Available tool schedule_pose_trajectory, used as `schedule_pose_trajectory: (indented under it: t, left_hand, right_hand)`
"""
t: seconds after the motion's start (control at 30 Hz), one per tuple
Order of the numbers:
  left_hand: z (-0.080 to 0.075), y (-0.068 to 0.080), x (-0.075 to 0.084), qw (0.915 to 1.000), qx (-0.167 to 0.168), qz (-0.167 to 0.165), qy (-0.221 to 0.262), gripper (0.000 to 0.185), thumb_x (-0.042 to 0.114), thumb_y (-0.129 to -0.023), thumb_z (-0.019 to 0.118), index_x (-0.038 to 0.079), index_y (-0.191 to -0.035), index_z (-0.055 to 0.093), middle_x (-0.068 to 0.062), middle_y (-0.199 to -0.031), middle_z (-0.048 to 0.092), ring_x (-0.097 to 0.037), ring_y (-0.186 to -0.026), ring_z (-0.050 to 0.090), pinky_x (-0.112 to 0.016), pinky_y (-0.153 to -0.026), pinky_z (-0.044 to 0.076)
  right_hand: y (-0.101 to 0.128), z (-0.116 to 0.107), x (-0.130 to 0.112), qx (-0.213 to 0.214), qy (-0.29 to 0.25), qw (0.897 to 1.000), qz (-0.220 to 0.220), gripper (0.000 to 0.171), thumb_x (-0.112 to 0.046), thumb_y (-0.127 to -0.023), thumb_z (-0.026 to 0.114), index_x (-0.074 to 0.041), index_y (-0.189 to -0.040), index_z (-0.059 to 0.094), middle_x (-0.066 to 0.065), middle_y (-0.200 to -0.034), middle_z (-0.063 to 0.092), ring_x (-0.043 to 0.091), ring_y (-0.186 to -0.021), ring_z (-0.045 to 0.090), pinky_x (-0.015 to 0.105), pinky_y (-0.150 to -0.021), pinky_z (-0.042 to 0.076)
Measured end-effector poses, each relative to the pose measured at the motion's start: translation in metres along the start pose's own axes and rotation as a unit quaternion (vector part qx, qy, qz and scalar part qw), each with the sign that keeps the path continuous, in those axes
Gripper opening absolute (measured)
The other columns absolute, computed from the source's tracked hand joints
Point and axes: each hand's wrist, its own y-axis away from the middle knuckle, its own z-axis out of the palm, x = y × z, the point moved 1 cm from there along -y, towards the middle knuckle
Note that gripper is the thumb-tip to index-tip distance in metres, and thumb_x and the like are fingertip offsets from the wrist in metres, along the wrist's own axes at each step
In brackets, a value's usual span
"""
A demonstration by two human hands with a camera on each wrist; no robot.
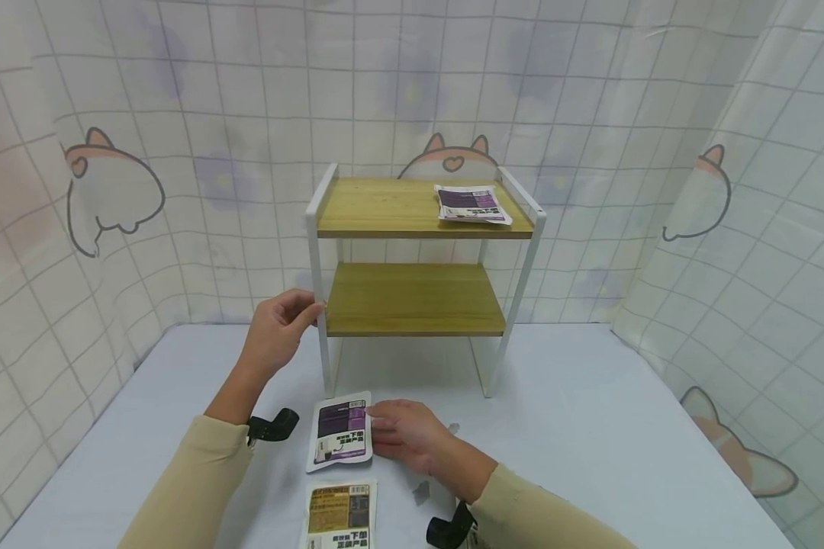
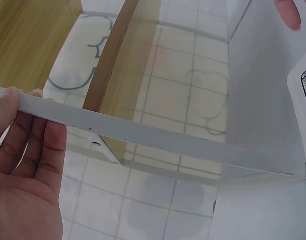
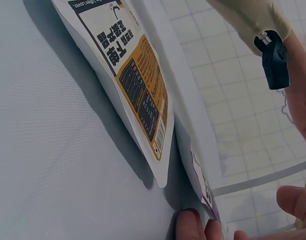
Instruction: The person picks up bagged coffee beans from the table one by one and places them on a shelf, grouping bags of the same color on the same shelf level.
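My left hand [image 1: 275, 332] grips the left front post of a two-tier shelf rack [image 1: 415, 301], thumb on one side and fingers behind, as the left wrist view shows. The rack has white side frames and wood-coloured boards. On the table, my right hand [image 1: 412, 435] touches the right edge of a purple-labelled white pouch [image 1: 341, 431] lying flat before the rack. Its thumb [image 3: 293, 199] stands apart from the pouch in the right wrist view. Nearer to me lies a pouch with a gold-brown label [image 1: 339, 515], cut off by the head view's lower edge.
Another purple-labelled pouch [image 1: 471, 204] lies on the rack's top board, toward the right. The white-covered table [image 1: 577, 427] extends to both sides of the rack. A checked curtain [image 1: 247, 137] with cartoon animals hangs behind and at the sides.
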Motion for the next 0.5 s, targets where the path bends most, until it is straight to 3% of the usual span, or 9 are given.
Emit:
schedule_pose_trajectory:
  t: [0.23,0.5]
  left_hand:
    - [0.0004,0.0000,-0.0018,1.0000,0.001,-0.002,0.004,0.031,0.034,-0.103,0.062,0.007,-0.116,0.071,-0.011,-0.105,0.074,-0.019,-0.091,0.067,-0.015,-0.081,0.052]
    - [0.0011,-0.0011,-0.0023,1.0000,0.002,-0.004,0.004,0.031,0.034,-0.103,0.062,0.007,-0.116,0.071,-0.011,-0.105,0.074,-0.018,-0.091,0.067,-0.015,-0.082,0.052]
  right_hand:
    - [-0.0022,0.0047,0.0031,-0.013,-0.026,1.000,0.002,0.055,-0.018,-0.097,0.068,0.007,-0.140,0.045,0.028,-0.131,0.058,0.038,-0.113,0.067,0.051,-0.099,0.055]
    - [-0.0038,0.0102,0.0052,-0.014,0.009,1.000,-0.015,0.059,-0.021,-0.098,0.067,0.002,-0.148,0.044,0.022,-0.132,0.063,0.031,-0.107,0.068,0.039,-0.086,0.058]
